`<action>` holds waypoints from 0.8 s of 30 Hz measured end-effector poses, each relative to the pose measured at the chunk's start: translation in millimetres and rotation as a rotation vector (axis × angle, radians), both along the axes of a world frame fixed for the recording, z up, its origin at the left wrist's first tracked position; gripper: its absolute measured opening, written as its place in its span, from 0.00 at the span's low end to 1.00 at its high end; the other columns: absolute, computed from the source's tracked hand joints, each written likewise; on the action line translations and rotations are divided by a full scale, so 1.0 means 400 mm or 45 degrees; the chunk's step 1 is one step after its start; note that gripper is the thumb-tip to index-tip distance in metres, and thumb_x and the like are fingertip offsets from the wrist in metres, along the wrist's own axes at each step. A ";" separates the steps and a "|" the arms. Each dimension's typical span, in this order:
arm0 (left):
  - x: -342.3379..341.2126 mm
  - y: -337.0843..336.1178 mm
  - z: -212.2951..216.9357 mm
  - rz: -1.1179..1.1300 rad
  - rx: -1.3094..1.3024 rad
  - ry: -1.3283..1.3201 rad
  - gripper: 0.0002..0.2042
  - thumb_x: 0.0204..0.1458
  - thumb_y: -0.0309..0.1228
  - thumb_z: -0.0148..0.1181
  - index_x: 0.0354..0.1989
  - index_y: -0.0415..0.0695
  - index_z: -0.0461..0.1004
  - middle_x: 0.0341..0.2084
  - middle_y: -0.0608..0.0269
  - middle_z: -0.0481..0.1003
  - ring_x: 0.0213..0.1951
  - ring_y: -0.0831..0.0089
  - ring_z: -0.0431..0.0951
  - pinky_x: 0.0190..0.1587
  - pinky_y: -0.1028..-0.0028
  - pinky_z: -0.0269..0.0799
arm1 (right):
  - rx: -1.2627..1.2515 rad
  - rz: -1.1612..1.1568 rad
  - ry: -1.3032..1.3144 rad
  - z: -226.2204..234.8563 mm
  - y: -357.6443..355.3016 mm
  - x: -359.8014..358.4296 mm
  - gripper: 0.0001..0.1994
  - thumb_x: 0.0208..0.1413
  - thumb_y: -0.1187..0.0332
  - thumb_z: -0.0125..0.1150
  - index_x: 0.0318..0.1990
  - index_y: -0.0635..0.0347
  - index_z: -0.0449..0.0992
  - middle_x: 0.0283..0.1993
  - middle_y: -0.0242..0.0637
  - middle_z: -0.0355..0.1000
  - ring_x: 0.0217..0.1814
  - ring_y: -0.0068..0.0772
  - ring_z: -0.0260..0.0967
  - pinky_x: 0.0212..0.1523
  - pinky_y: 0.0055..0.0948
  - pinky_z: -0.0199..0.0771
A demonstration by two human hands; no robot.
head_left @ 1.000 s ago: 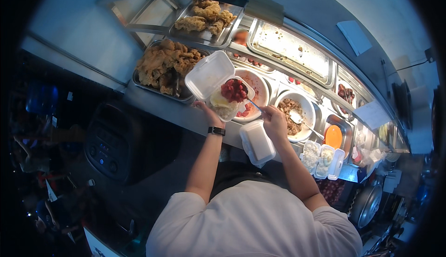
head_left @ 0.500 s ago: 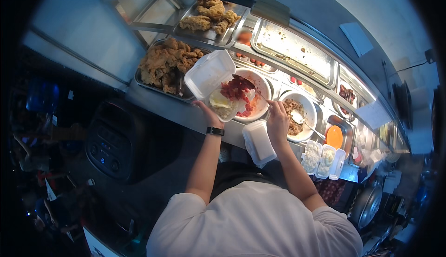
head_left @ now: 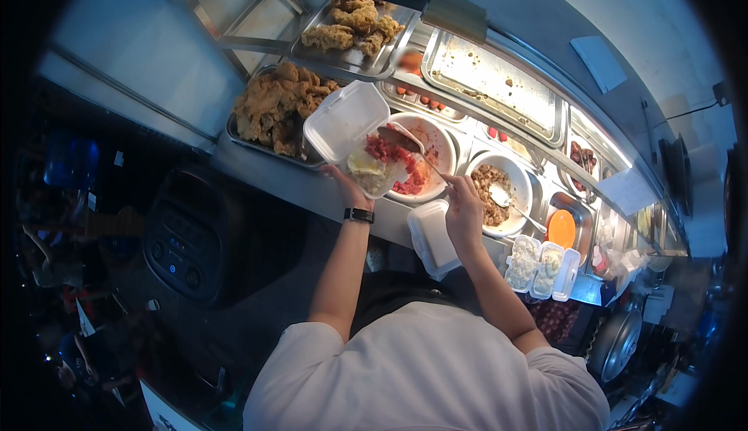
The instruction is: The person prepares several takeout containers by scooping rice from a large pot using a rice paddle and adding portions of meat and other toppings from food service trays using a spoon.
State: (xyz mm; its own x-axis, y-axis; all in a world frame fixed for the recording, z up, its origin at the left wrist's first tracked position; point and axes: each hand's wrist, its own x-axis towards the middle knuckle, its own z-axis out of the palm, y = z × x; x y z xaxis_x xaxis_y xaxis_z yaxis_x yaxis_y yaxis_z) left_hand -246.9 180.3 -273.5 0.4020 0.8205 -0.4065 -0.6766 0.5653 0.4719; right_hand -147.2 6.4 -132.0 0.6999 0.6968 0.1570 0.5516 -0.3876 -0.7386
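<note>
My left hand (head_left: 352, 189) holds an open white foam food box (head_left: 347, 122) from below, its lid tilted up at the back. In its base lie pale rice with a yellowish piece (head_left: 365, 165) and red chopped food (head_left: 380, 147). My right hand (head_left: 464, 201) grips the handle of a metal serving spoon (head_left: 401, 138), whose bowl is over the red food in the box. Directly beside and partly behind the box is a white bowl (head_left: 446, 151) with more of the red food. A second white bowl (head_left: 523, 178), holding brown minced food and another spoon (head_left: 516, 209), stands to the right.
Fried pieces fill a tray (head_left: 232, 129) at the left; another tray (head_left: 382, 61) of them sits on the shelf above. A closed foam box (head_left: 434, 238) lies at the counter's front edge. Rice-filled open boxes (head_left: 538, 267) and an orange round thing (head_left: 560, 229) are at the right.
The spoon's bowl has shifted left and now shows its back above the box. The box and my left hand have moved slightly left.
</note>
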 end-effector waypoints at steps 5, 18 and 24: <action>0.009 0.002 -0.013 -0.036 0.000 -0.055 0.47 0.51 0.73 0.24 0.69 0.46 0.46 0.67 0.56 0.51 0.67 0.54 0.53 0.66 0.55 0.53 | 0.059 0.004 -0.015 -0.013 0.006 0.025 0.11 0.57 0.80 0.49 0.45 0.59 0.73 0.37 0.43 0.68 0.37 0.49 0.70 0.37 0.39 0.67; 0.042 -0.018 0.009 0.040 -0.025 0.023 0.48 0.50 0.73 0.24 0.69 0.47 0.48 0.67 0.55 0.53 0.67 0.54 0.53 0.66 0.53 0.52 | -0.132 -0.020 -0.037 -0.010 -0.060 0.044 0.12 0.55 0.79 0.51 0.45 0.56 0.74 0.37 0.41 0.68 0.38 0.48 0.70 0.38 0.40 0.69; 0.045 -0.019 0.028 0.020 0.049 0.061 0.47 0.50 0.73 0.25 0.69 0.47 0.46 0.67 0.55 0.51 0.67 0.54 0.53 0.66 0.55 0.54 | -0.025 -0.012 -0.057 -0.011 -0.045 0.061 0.12 0.56 0.78 0.51 0.46 0.56 0.74 0.37 0.41 0.68 0.38 0.46 0.71 0.38 0.39 0.69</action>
State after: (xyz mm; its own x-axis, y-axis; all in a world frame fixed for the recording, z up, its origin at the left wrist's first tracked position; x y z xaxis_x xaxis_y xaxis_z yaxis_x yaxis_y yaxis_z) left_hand -229.0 172.9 -262.1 0.3696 0.8419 -0.3932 -0.6613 0.5356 0.5251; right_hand -122.7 -11.5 -136.5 0.6991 0.6935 0.1742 0.5799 -0.4074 -0.7055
